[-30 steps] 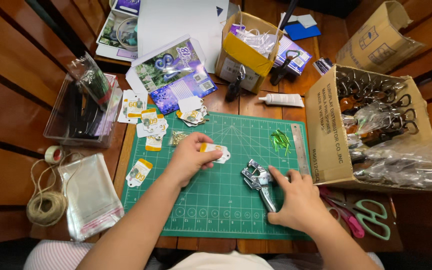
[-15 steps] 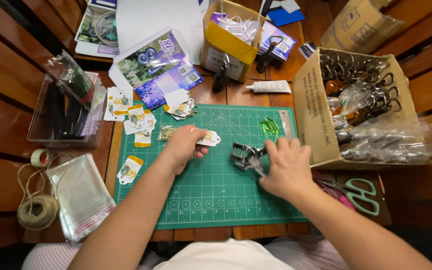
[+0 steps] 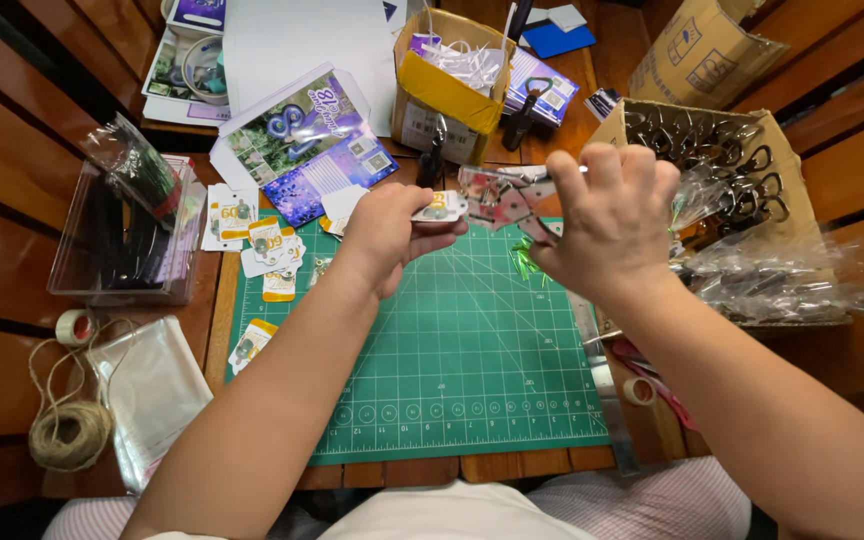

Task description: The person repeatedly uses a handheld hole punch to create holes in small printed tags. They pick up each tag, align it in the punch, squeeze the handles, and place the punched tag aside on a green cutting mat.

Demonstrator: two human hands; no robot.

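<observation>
Head view, left hand: the left hand (image 3: 384, 235) is raised above the far edge of the green gridded cutting mat (image 3: 452, 370), fingers closed tight on a small white card tag with a yellow mark (image 3: 440, 207), pinched at its near end.
Head view, right hand: the right hand (image 3: 612, 220) is wrapped firmly round the handles of a silver metal hole punch plier (image 3: 500, 195), whose head points left and meets the tag's free end.
Where the tag is: held in the air between both hands, over the mat's far edge, just in front of a yellow cardboard box of white ties (image 3: 447, 85).
Mat, left edge: loose white and yellow card tags (image 3: 264, 245) lie scattered at the far left corner, one more (image 3: 250, 340) lower along the left edge.
Table, left side: a clear plastic tub of dark items (image 3: 132, 235), a small tape roll (image 3: 74, 327), a ball of beige twine (image 3: 70, 435) and clear plastic sleeves (image 3: 152, 390).
Table, right side: an open brown cardboard box of metal clips in clear bags (image 3: 732, 175); a steel ruler (image 3: 602, 385) lies along the mat's right edge.
Table, far side: purple printed cards (image 3: 312, 145) and a white sheet (image 3: 307, 40).
</observation>
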